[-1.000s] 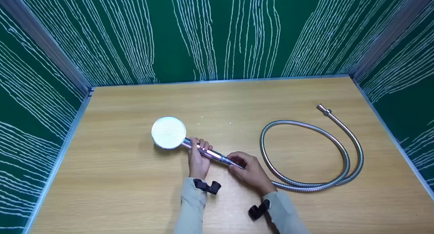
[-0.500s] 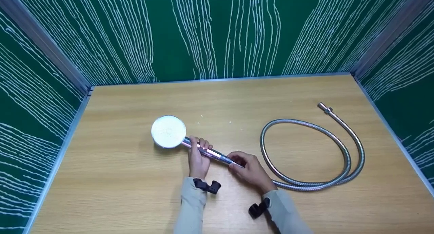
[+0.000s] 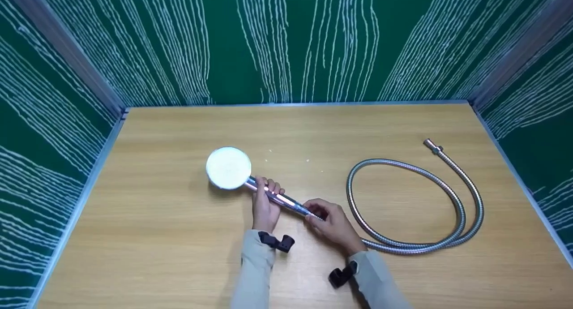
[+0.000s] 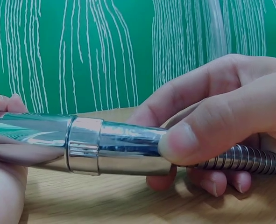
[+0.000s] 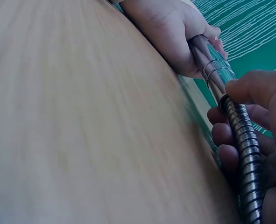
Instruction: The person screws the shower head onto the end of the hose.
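A chrome hand shower (image 3: 228, 168) with a round white face lies tilted across the middle of the head view, face up. My left hand (image 3: 267, 206) grips its handle. At the handle's lower end, my right hand (image 3: 333, 221) pinches the smooth tapered connector (image 4: 133, 148) of a ribbed metal shower hose (image 5: 250, 163) between thumb and fingers. In the left wrist view the connector meets the handle at a ringed collar (image 4: 84, 144); whether it is threaded tight cannot be seen. The hose runs back under my right palm.
On the right, the rest of the hose lies in a loop on the wooden table (image 3: 156, 255), its free end with a hex nut (image 3: 437, 150) pointing to the back. Small white specks lie mid-table. Green walls (image 3: 313, 45) with white lines enclose the back and sides.
The head view has shifted slightly. Both hands keep their hold on the hand shower and the hose connector; little else differs.
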`<state>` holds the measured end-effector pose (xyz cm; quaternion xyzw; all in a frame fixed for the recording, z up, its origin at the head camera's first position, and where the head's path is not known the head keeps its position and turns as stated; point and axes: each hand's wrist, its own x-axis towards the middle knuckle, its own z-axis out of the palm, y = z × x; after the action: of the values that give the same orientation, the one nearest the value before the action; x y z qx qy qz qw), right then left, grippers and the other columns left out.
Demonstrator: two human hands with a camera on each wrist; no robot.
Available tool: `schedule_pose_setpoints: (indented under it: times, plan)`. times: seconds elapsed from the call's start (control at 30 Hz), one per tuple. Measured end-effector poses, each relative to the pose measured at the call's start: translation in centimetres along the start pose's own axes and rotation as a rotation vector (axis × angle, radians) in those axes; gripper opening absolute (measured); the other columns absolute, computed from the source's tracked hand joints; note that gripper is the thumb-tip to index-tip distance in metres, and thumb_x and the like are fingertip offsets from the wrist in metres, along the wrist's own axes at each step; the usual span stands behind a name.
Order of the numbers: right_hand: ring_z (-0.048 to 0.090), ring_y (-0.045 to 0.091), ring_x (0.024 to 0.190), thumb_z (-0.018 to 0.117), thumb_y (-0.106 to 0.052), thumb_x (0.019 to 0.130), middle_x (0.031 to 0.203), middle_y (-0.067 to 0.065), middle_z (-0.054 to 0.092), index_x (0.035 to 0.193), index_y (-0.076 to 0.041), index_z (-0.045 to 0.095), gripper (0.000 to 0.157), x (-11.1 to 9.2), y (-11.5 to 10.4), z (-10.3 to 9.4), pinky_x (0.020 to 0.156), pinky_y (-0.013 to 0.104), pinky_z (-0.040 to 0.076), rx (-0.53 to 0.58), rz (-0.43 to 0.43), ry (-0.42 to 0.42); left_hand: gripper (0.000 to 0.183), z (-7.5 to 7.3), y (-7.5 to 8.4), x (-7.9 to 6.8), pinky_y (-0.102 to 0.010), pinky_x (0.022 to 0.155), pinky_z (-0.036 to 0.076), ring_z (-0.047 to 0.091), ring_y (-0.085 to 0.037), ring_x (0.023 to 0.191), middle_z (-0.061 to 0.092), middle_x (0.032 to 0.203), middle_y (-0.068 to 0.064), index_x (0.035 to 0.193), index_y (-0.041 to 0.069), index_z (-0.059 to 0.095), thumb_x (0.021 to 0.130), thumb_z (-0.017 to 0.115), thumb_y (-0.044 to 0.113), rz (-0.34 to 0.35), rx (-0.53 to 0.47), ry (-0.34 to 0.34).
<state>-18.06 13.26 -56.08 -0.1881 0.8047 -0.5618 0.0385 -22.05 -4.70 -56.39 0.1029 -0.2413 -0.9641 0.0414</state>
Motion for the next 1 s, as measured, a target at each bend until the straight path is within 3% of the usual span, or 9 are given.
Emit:
schedule_pose_setpoints:
  times: [0.2,0.47,0.6,0.67,0.9,1.0]
  plan:
    - [0.056,0.008,0.072,0.068,0.002,0.081,0.085,0.008,0.067,0.102,-0.005,0.066,0.022,0.1,-0.4,0.2,0.064,0.02,0.045,-0.035,0.041,0.009,0.037,0.1,0.2,0.2,-0.024,0.06,0.033,0.036,-0.01,0.056,0.037,0.059,0.004,0.073,0.014,0.04,0.102,0.032,0.036,-0.01,0.006,0.004]
    - [0.058,0.012,0.076,0.067,0.006,0.08,0.086,0.012,0.067,0.1,0.001,0.064,0.021,0.2,-4.2,-0.5,0.069,0.022,0.047,-0.056,0.008,0.019,0.035,0.7,0.3,0.5,-0.024,0.061,0.034,0.037,-0.01,0.057,0.038,0.061,0.004,0.074,0.014,0.041,0.096,0.04,0.042,0.004,-0.007,-0.018]
    - [0.058,0.011,0.074,0.07,0.001,0.081,0.088,0.012,0.067,0.104,0.001,0.065,0.023,0.1,-4.7,-0.6,0.068,0.022,0.047,-0.071,0.012,0.009,0.035,0.7,0.3,0.4,-0.025,0.061,0.033,0.037,-0.01,0.057,0.038,0.06,0.004,0.074,0.014,0.04,0.099,0.037,0.039,0.008,-0.006,-0.014]
    - [0.057,0.01,0.073,0.071,-0.002,0.081,0.088,0.011,0.068,0.105,0.0,0.065,0.024,0.0,-4.6,-0.5,0.067,0.021,0.047,-0.072,0.021,0.008,0.035,0.6,0.2,0.2,-0.025,0.062,0.033,0.036,-0.011,0.057,0.038,0.061,0.004,0.074,0.014,0.04,0.101,0.035,0.037,0.005,0.0,-0.015]
    - [0.056,0.007,0.072,0.075,-0.009,0.081,0.086,0.001,0.068,0.101,-0.012,0.068,0.021,0.2,-0.5,0.4,0.066,0.021,0.046,-0.057,0.038,0.067,0.035,0.5,0.0,0.1,-0.025,0.062,0.033,0.038,-0.011,0.058,0.04,0.061,0.003,0.077,0.014,0.041,0.104,0.03,0.033,0.003,0.037,-0.02]
    - [0.055,0.007,0.07,0.075,-0.006,0.08,0.084,0.003,0.068,0.099,-0.01,0.069,0.021,0.1,-0.5,0.8,0.064,0.02,0.046,-0.041,0.042,0.09,0.033,0.3,0.2,-0.1,-0.026,0.064,0.034,0.039,-0.012,0.06,0.04,0.063,0.003,0.079,0.013,0.041,0.104,0.031,0.032,-0.015,0.046,-0.005]
